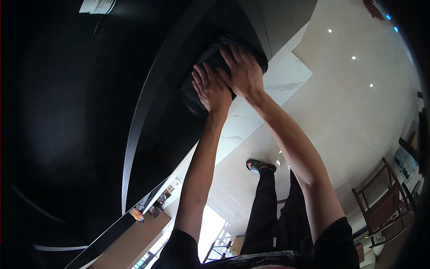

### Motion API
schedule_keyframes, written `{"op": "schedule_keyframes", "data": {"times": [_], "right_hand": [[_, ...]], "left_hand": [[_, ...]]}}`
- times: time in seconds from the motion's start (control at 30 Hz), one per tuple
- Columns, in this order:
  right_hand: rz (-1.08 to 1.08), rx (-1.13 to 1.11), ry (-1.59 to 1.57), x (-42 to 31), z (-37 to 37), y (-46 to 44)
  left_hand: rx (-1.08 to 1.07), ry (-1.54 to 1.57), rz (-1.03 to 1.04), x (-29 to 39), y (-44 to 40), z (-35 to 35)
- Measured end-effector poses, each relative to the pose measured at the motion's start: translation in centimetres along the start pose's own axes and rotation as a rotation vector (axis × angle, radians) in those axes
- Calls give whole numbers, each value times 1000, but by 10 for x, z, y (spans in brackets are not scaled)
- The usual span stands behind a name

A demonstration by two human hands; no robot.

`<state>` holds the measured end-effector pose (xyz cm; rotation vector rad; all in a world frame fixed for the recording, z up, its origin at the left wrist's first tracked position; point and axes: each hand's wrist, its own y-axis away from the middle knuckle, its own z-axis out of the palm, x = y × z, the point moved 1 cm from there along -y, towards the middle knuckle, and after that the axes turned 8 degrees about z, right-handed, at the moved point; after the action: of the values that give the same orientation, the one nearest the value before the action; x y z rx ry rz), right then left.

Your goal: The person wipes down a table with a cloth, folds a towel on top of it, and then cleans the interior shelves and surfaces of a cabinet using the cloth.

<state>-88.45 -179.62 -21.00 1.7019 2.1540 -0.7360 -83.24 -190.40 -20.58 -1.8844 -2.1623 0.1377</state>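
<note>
Where the smooth black bench (pixel 168 150) runs along its near edge, a crumpled, dark, soft bundle (pixel 190 101), apparently cloth, lies just beside that edge, under both your hands. Your left hand (pixel 211 89) rests on it with fingers nearly straight and only slightly apart; your right hand (pixel 245 69) lies just beside, fingers extended and a little spread, thumb close to the left hand. Whether your palms pinch any fold underneath, you cannot tell. Farther from the near edge, a curved grey strip (pixel 129 152) crosses the black surface, with a white labelled container (pixel 97 5) well beyond it. Below you, a dark open-toed slipper (pixel 260 166) stands on the pale glossy floor (pixel 349 103).
</note>
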Motion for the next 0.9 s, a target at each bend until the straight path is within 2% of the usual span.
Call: {"op": "schedule_keyframes", "data": {"times": [0.07,0.2,0.37,0.5,0.57,0.6,0.63,0.77,0.9], "right_hand": [[8,119,-4,7,-8,10],[71,143,16,12,-26,44],[42,93,30,15,-26,43],[3,-5,-31,17,-18,14],[-78,-37,217,21,-8,-2],[-55,-194,180,24,-5,-11],[-52,-354,137,22,-3,-20],[-166,-197,327,8,13,-32],[-211,-213,393,-28,11,-13]], "left_hand": [[19,46,84,11,2,0],[4,50,209,25,24,-10],[-30,69,204,26,33,-11],[-11,30,188,20,15,0],[38,105,176,24,4,-4],[71,178,135,25,2,-6],[82,253,-7,22,1,5],[100,101,-5,10,1,8],[88,43,-38,-18,26,-3]]}}
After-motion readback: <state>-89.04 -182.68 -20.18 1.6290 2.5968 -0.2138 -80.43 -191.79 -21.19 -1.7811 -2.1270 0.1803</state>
